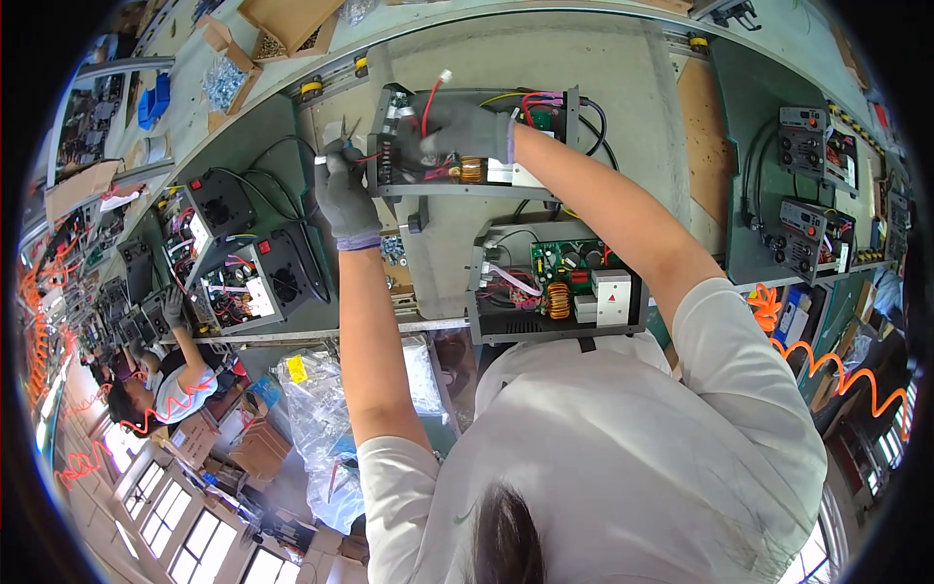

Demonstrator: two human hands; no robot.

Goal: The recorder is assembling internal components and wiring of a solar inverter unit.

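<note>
An open black metal device case [428,191] with a circuit board and a copper coil inside lies crosswise before me. My left hand [347,200], in a grey glove, is at its left end, fingers closed on a thin wire with a white plug [320,160]. My right hand [462,131], also gloved, reaches over the case. Its fingers are closed around the lower part of a red wire [428,107], whose white connector points up; the fingertips are partly blurred. Nearer my body stands a second open case [555,329] with a green board and a copper coil.
A small hand tool [342,128] lies beyond my left hand. More black units [258,282] stand at left and others [815,234] at right, with black cables. Beyond are a cardboard box [287,24] and a bag of screws [224,80]. A co-worker [180,375] works at far left.
</note>
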